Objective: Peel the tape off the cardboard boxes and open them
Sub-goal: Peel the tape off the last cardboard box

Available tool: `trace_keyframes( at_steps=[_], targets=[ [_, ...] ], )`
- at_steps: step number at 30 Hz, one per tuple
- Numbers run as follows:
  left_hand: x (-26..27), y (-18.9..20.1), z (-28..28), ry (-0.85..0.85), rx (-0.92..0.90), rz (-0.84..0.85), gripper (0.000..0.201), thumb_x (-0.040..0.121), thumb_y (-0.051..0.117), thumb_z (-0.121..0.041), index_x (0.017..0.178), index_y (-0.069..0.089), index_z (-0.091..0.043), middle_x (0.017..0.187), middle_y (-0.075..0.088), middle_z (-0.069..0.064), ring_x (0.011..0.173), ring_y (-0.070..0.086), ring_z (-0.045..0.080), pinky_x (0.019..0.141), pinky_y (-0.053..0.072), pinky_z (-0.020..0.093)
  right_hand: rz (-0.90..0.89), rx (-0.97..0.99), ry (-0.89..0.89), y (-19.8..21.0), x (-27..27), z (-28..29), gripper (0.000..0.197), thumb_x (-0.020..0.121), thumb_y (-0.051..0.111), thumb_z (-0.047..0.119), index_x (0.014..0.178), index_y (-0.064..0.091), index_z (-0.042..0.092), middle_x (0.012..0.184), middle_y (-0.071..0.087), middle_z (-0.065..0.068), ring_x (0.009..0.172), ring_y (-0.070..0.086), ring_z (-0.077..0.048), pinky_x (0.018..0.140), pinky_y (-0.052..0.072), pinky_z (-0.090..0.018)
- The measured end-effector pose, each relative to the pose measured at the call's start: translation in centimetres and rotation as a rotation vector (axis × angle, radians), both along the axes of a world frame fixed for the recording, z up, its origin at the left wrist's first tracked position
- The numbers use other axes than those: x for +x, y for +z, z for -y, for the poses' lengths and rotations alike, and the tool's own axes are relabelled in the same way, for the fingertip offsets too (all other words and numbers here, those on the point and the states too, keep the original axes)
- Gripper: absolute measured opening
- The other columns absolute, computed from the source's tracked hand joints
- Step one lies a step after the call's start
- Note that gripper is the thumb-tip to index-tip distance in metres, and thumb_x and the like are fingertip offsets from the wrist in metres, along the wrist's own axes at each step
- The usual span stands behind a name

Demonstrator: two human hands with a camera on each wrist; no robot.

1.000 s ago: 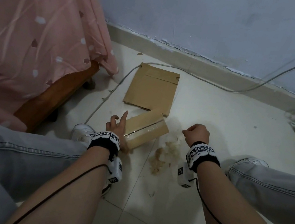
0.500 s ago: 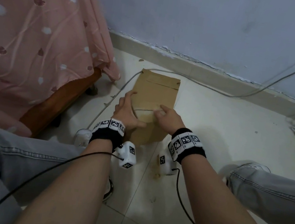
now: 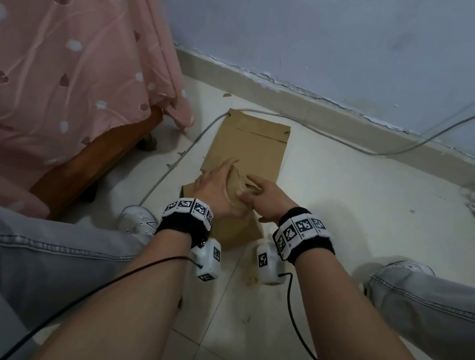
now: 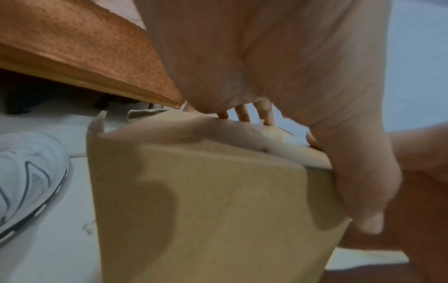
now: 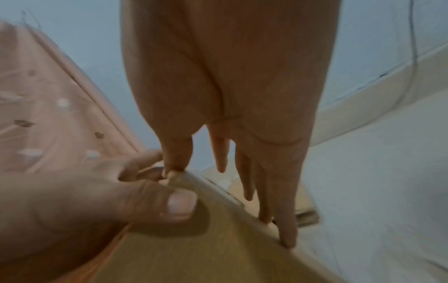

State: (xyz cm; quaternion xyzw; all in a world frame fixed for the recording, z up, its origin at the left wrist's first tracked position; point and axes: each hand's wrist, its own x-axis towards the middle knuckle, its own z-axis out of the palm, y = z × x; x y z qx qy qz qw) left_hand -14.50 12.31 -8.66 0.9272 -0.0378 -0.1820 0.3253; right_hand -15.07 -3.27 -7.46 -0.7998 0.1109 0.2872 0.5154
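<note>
Head view: a small cardboard box point(image 3: 234, 226) is held on the floor tiles point(image 3: 347, 229) between the knees, in front of a flattened box point(image 3: 251, 147). The left hand point(image 3: 212, 188) is wrapped over its top; the right hand point(image 3: 264, 197) is set against it.

Left wrist view: the box's top edge is gripped, thumb point(image 4: 363, 187) on the near face, fingers point(image 4: 242, 114) over the far side.

Right wrist view: a lifted tape end point(image 5: 175, 177) is pinched at the corner by thumb and forefinger; the other fingers point(image 5: 286, 220) are extended down the side.

Step judged: peeling started. Next required: a steady pull along the seam, box held down.
</note>
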Motion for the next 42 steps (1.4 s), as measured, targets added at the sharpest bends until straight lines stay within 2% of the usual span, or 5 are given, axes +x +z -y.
trace_keyframes(
  at_steps=[7,11,22,31,42],
  targets=[
    [-0.2,-1.0,-1.8,-0.119,0.306,-0.163,0.133,0.054,0.087,-0.049,0.153,-0.001,-0.039,0.158,0.012,0.000,0.146,0.014,0.031,0.114,0.018,0.063,0.023,-0.143,-0.096,-1.8,-0.5,1.9,0.050,0.090,0.052,0.015,0.139,0.053,0.024,0.129,0.062,-0.005,0.113,0.060,-0.027,0.091,0.055,-0.042],
    [-0.8,-1.8,-1.7,-0.118,0.211,-0.157,0.124,0.054,0.091,-0.039,0.150,0.013,-0.038,0.149,0.019,0.005,0.138,0.024,0.035,0.107,0.037,0.049,0.162,-0.282,-0.083,-1.6,-0.6,1.9,0.043,0.089,0.056,0.012,0.132,0.060,0.017,0.128,0.063,-0.006,0.118,0.058,-0.024,0.099,0.049,-0.034],
    [-0.7,-2.5,-1.6,-0.068,0.158,-0.170,0.123,0.054,0.093,-0.037,0.150,0.015,-0.038,0.149,0.017,0.002,0.138,0.022,0.032,0.108,0.038,0.045,0.312,-0.589,0.102,-2.1,-0.9,-1.1,0.033,0.083,0.065,0.030,0.110,0.059,0.010,0.100,0.066,-0.012,0.091,0.062,-0.030,0.073,0.050,-0.034],
    [-0.8,-2.5,-1.6,-0.047,0.130,-0.180,0.120,0.055,0.093,-0.034,0.149,0.018,-0.038,0.150,0.017,0.002,0.140,0.020,0.031,0.109,0.037,0.045,0.348,-0.720,0.078,-2.2,-1.1,-1.7,0.029,0.091,0.044,0.007,0.115,0.060,0.007,0.107,0.066,-0.016,0.099,0.062,-0.035,0.081,0.050,-0.037],
    [-0.7,-2.5,-1.3,-0.037,0.128,-0.192,0.121,0.056,0.092,-0.033,0.150,0.016,-0.039,0.149,0.017,0.002,0.141,0.019,0.031,0.110,0.035,0.045,0.330,-0.700,0.025,-1.9,-1.0,-2.2,0.025,0.089,0.059,0.026,0.104,0.062,0.006,0.100,0.067,-0.014,0.093,0.063,-0.035,0.076,0.050,-0.035]
  ],
)
